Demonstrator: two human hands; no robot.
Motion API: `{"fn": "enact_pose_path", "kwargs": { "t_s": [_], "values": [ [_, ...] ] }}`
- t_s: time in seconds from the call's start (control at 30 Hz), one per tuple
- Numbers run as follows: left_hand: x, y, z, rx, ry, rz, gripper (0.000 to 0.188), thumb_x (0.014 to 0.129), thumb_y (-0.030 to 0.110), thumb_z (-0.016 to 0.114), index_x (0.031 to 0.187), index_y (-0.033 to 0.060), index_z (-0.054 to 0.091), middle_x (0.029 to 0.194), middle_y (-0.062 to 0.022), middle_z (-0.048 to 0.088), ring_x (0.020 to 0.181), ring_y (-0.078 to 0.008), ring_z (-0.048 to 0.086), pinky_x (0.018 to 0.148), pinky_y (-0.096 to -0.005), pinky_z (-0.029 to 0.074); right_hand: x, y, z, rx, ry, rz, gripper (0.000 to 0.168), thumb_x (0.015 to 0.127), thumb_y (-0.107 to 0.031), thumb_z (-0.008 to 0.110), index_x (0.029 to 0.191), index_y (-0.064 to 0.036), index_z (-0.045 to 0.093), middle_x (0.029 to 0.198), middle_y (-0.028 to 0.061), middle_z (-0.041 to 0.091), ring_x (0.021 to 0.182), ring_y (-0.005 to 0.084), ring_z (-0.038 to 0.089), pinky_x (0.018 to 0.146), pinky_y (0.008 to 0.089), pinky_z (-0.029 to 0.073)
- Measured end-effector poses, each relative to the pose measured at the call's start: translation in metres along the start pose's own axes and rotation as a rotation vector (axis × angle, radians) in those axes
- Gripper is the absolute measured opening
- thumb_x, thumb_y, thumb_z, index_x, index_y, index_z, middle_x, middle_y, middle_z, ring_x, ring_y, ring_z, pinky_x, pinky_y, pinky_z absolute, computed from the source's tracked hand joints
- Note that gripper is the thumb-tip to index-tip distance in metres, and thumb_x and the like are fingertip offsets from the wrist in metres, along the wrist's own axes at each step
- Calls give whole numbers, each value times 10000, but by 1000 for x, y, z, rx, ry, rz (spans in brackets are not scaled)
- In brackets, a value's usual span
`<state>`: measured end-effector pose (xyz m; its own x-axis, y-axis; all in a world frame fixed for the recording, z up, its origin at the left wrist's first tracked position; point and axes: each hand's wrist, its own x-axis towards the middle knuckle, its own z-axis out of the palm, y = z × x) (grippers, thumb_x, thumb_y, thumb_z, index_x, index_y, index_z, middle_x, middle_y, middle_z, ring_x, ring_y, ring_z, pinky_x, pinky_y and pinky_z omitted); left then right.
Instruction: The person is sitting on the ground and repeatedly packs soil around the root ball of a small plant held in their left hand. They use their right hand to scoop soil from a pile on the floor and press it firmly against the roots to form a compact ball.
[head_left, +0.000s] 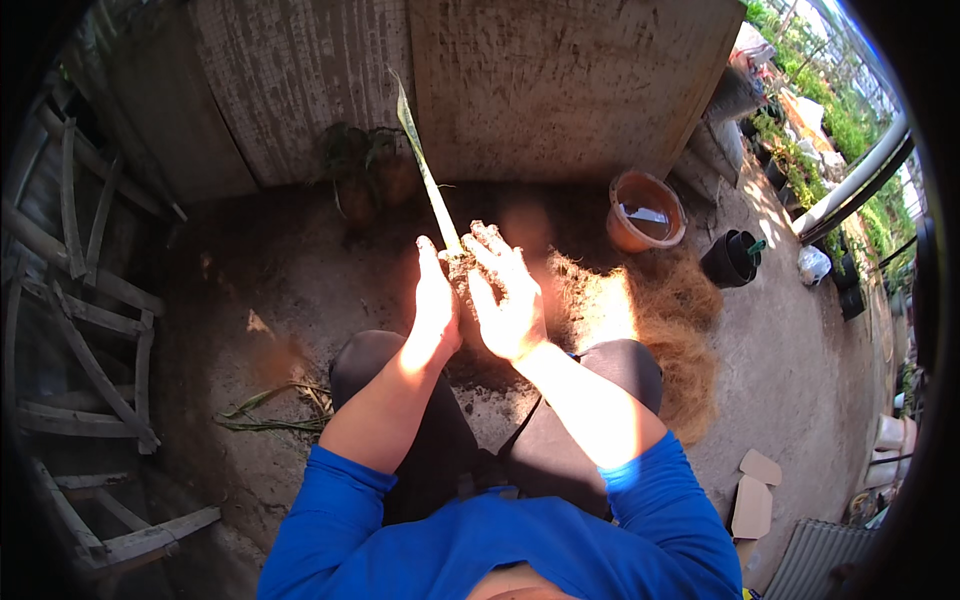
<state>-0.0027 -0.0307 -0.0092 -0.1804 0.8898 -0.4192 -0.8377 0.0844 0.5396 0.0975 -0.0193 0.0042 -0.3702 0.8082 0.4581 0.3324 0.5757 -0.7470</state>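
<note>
A long narrow-leaved plant (433, 184) stands nearly upright between my hands, its tip leaning up and left. Dark soil clings around its root ball (461, 274). My left hand (435, 300) presses the root ball from the left side. On the other side my right hand (510, 296) holds it with soil-covered fingers spread over the soil. Strong sunlight washes out parts of both hands. Below them, loose dark soil (484, 371) lies on the ground between my knees.
Coconut-like brown fibre (682, 345) lies right of my knee, below an orange plastic pot (622, 232) and black pots (727, 259). Cut green leaves (274, 424) lie at left. Wooden frames (82, 420) stand far left; a board wall (562, 90) rises ahead.
</note>
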Motion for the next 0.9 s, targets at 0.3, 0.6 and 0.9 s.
{"fn": "enact_pose_path", "kwargs": {
  "t_s": [0.3, 0.6, 0.9],
  "values": [
    [1, -6, -1, 263, 141, 82, 450, 890, 502, 342, 868, 94, 532, 767, -2, 543, 706, -106, 479, 667, -243, 397, 2, 1, 2, 447, 255, 340, 352, 881, -121, 432, 1211, 0, 439, 1262, 133, 433, 1210, 228, 358, 1018, 304, 254],
    [3, -29, 8, 759, -63, 789, 276, 920, 207, 364, 919, -18, 524, 818, -110, 583, 746, -164, 550, 696, -276, 437, 6, -1, -3, 1103, 220, 744, 399, 879, -341, 469, 1136, -39, 509, 1049, 42, 555, 957, 100, 497, 803, 218, 389],
    [-41, 0, 64, 870, -248, 454, 709, 891, 523, 146, 1230, -47, 398, 1196, -136, 479, 1138, -176, 409, 1006, -301, 255, 9, 8, -37, 1298, 161, 704, 253, 807, -198, 609, 1018, -63, 577, 898, -3, 589, 851, 77, 525, 757, 211, 399]
  ]
}}
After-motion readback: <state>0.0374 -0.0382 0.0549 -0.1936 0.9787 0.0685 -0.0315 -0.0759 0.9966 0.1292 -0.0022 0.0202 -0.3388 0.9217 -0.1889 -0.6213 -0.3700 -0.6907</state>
